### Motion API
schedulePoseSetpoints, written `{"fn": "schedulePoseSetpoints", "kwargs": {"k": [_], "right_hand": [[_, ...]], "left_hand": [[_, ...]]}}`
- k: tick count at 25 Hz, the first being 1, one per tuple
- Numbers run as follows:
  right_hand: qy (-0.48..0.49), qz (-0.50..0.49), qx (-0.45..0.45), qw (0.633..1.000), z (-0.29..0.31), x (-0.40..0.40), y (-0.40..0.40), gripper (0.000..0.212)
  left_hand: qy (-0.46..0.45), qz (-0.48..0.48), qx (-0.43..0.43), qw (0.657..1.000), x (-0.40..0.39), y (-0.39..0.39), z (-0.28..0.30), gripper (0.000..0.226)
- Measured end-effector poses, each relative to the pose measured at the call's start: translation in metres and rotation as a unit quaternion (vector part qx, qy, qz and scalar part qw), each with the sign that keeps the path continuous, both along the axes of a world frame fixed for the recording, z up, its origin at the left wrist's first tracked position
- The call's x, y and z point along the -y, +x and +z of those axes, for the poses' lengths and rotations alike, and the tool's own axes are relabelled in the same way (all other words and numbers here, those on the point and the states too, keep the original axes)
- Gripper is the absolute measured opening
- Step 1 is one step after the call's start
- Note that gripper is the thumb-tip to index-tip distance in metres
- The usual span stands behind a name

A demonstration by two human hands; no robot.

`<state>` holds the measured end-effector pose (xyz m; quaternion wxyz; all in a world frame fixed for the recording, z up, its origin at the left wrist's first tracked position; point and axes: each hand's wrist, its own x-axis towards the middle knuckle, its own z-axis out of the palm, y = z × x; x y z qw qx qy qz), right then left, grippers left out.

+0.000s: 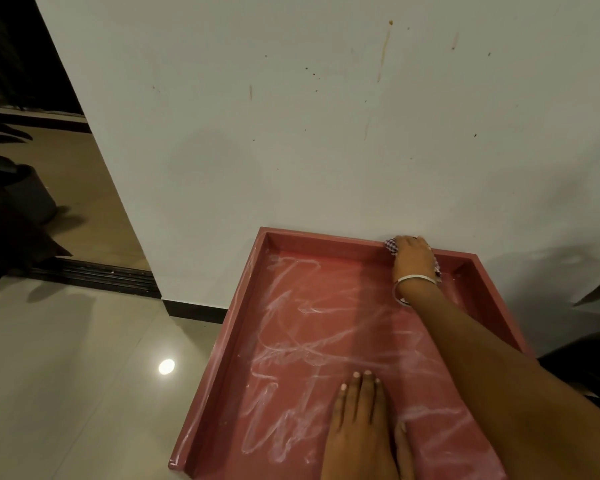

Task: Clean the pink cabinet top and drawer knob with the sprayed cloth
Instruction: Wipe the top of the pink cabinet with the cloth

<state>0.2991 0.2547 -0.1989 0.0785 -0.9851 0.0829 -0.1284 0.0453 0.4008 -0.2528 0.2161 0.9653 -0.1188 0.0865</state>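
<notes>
The pink cabinet top (291,341) has a raised rim and is streaked with white smears. My right hand (413,258) reaches to the back rim by the wall, pressing a checked cloth (391,244) against that edge; most of the cloth is hidden under the hand. A silver bangle sits on that wrist. My left hand (359,424) lies flat, fingers together, on the front part of the surface. The drawer knob is not visible.
A stained white wall (326,133) rises directly behind the cabinet. Shiny beige floor tiles (84,375) spread to the left, with a dark doorway threshold (94,275) and a dim room beyond. Something dark stands at the right edge.
</notes>
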Motion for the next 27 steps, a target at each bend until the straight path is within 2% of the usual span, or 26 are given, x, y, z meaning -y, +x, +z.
{"fn": "schedulePoseSetpoints", "kwargs": {"k": [8, 12, 17, 20, 23, 27], "right_hand": [[-0.022, 0.095, 0.004, 0.995, -0.003, -0.107, 0.016, 0.046], [-0.035, 0.115, 0.022, 0.993, -0.003, -0.089, 0.012, 0.043], [-0.016, 0.073, 0.008, 0.997, -0.005, -0.062, 0.007, 0.046], [-0.008, 0.041, -0.014, 0.999, -0.002, -0.078, 0.011, 0.048], [-0.004, 0.067, -0.025, 0.997, 0.001, -0.107, 0.013, 0.048], [-0.015, 0.102, -0.045, 0.994, 0.006, -0.148, 0.022, 0.052]], "left_hand": [[-0.005, -0.002, 0.01, 1.0, 0.0, 0.001, -0.002, 0.051], [-0.011, -0.018, 0.011, 1.0, -0.002, -0.001, 0.0, 0.051], [-0.005, -0.023, 0.003, 1.0, -0.006, 0.0, -0.001, 0.051], [-0.013, -0.016, 0.036, 0.999, -0.018, 0.002, -0.002, 0.05], [-0.019, -0.008, 0.069, 0.997, -0.052, 0.004, -0.003, 0.05], [-0.002, 0.01, 0.069, 0.998, -0.099, 0.01, -0.002, 0.049]]}}
